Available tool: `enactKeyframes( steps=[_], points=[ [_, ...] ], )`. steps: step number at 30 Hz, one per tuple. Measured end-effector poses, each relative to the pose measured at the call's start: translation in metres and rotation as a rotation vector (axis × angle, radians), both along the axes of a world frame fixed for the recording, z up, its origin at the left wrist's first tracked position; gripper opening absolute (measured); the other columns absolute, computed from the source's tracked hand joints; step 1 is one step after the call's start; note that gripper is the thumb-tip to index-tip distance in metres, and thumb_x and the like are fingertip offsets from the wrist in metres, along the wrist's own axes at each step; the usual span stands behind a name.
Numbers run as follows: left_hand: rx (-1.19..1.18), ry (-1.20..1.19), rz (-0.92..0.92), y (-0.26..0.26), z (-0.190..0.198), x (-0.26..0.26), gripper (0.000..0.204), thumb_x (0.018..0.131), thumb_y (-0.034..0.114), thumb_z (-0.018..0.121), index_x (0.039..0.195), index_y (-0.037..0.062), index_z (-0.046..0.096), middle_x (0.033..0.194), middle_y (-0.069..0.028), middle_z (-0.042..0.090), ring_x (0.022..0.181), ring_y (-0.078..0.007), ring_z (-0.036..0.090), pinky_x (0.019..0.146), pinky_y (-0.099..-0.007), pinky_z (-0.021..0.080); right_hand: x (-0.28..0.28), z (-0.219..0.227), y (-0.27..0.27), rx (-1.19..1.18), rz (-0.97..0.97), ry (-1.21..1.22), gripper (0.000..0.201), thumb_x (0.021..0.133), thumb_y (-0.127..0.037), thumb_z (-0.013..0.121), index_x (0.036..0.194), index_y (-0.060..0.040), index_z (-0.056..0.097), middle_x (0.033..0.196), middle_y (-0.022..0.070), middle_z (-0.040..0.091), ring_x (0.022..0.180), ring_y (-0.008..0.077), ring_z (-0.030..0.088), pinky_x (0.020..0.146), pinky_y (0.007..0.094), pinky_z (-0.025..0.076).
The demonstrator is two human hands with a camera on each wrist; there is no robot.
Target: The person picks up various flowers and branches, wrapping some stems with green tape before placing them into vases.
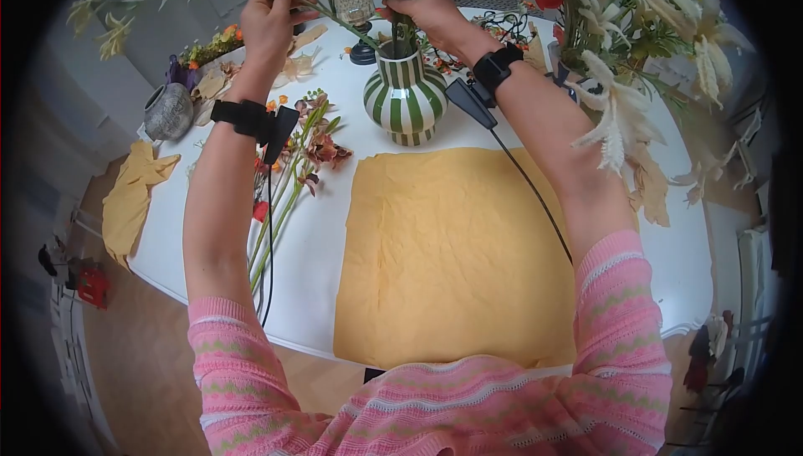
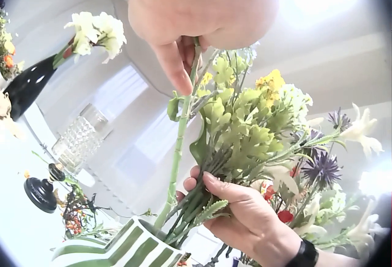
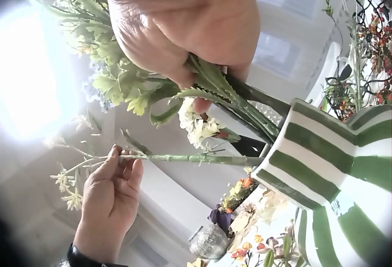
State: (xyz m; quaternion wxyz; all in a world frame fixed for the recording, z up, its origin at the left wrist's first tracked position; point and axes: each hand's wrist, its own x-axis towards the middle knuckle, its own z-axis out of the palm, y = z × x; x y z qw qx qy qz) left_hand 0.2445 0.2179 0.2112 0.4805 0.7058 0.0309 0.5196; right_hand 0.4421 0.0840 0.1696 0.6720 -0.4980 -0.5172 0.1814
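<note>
A green-and-white striped vase (image 1: 405, 103) stands upright on the table, stems rising from its mouth. My right hand (image 1: 439, 23) grips a bunch of leafy stems just above the rim; in the left wrist view those fingers wrap round the bundle (image 2: 205, 196). My left hand (image 1: 269, 25) pinches one long green stem (image 2: 179, 150) between thumb and fingers, left of the bunch. That stem's lower end is inside the vase mouth, and it leans left, with pale blossoms (image 3: 72, 187) at its tip in the right wrist view.
Yellow-tan cloth or paper (image 1: 456, 255) lies in front of the vase. Loose orchid-like stems (image 1: 288, 180) lie left of it. A grey pot (image 1: 168, 113) stands far left, a glass piece (image 1: 353, 6) behind, and tall white flowers (image 1: 617, 109) lean in at right.
</note>
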Motion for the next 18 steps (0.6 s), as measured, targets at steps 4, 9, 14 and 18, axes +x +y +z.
enactKeyframes(
  steps=[4,9,14,18],
  points=[
    [0.063,0.092,0.017,-0.009,-0.005,0.014,0.024,0.098,0.015,0.052,0.110,-0.0046,0.056,0.089,-0.0121,0.066,0.079,-0.0180,0.068,0.070,-0.0277,0.059,-0.003,-0.010,0.001,-0.022,-0.005,-0.014,0.022,0.087,-0.004,0.064,0.108,0.0026,0.063,0.099,0.0099,0.068,0.084,0.0173,0.067,0.074,0.0301,0.054],
    [0.126,0.218,0.097,-0.022,-0.023,0.035,0.022,0.097,0.013,0.052,0.109,-0.0054,0.056,0.088,-0.0115,0.067,0.080,-0.0178,0.068,0.070,-0.0279,0.059,-0.009,-0.018,-0.001,-0.025,0.026,0.038,0.026,0.085,-0.004,0.065,0.110,0.0013,0.062,0.100,0.0091,0.068,0.085,0.0166,0.066,0.076,0.0307,0.053],
    [0.180,0.377,0.167,-0.023,-0.048,0.053,0.023,0.094,0.014,0.054,0.102,-0.0071,0.061,0.083,-0.0114,0.068,0.075,-0.0170,0.068,0.067,-0.0295,0.055,-0.015,-0.021,-0.012,-0.122,0.003,0.096,0.030,0.082,-0.010,0.069,0.110,0.0003,0.062,0.100,0.0084,0.068,0.090,0.0158,0.065,0.080,0.0309,0.050],
    [0.181,0.480,0.166,-0.019,-0.068,0.062,0.025,0.088,0.018,0.057,0.094,-0.0054,0.065,0.079,-0.0133,0.070,0.073,-0.0205,0.067,0.069,-0.0325,0.051,-0.004,-0.028,-0.005,-0.169,-0.021,0.068,0.029,0.083,-0.012,0.068,0.109,-0.0001,0.062,0.101,0.0077,0.068,0.090,0.0148,0.064,0.080,0.0314,0.050]
  ],
)
